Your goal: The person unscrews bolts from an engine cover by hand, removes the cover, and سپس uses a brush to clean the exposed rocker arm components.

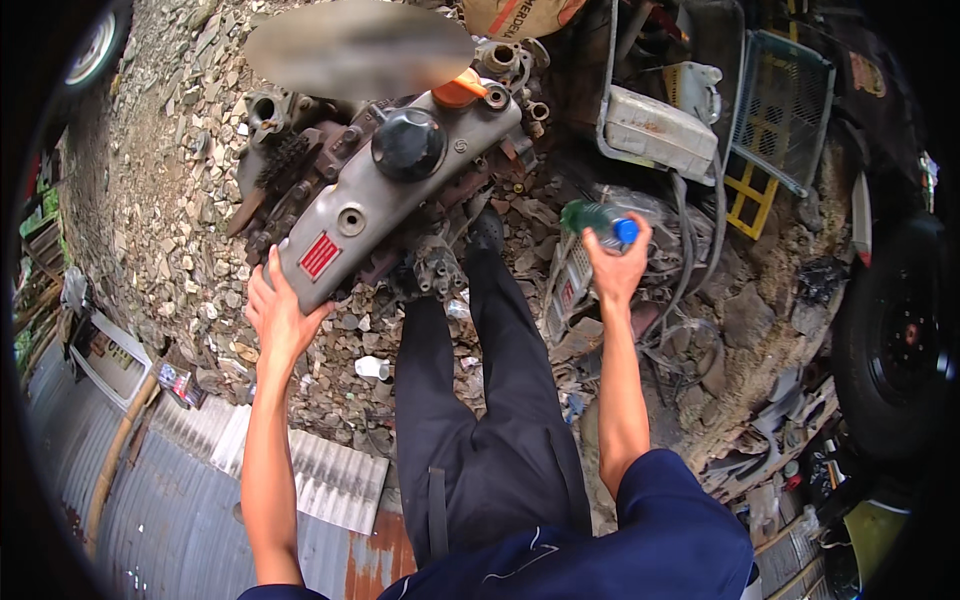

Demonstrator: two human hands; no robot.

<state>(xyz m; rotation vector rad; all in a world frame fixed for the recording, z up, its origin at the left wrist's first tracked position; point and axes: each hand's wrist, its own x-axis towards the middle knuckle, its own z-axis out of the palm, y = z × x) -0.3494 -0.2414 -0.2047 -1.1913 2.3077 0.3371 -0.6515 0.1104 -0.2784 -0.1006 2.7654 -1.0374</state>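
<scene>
A long grey engine valve cover (pixel 395 215) with a black round cap (pixel 408 144) and a red label lies across an engine (pixel 300 185) in front of me. My left hand (pixel 283 312) grips the near-left end of the cover, fingers on one side and thumb on the other. Off to the right, my right hand (pixel 617 262) is closed round a green plastic bottle (pixel 590 217) with a blue cap, apart from the engine. An orange object (pixel 459 90) rests at the far end of the cover; a blurred patch beside it hides what is there.
Loose gravel (pixel 180 200) surrounds the engine. Right of it stand a crate (pixel 785 105), metal parts and hanging dark hoses (pixel 690 250). A wheel (pixel 900 335) stands at the far right. Corrugated sheets (pixel 190 490) lie at the lower left, and a white cup (pixel 371 368) near my legs.
</scene>
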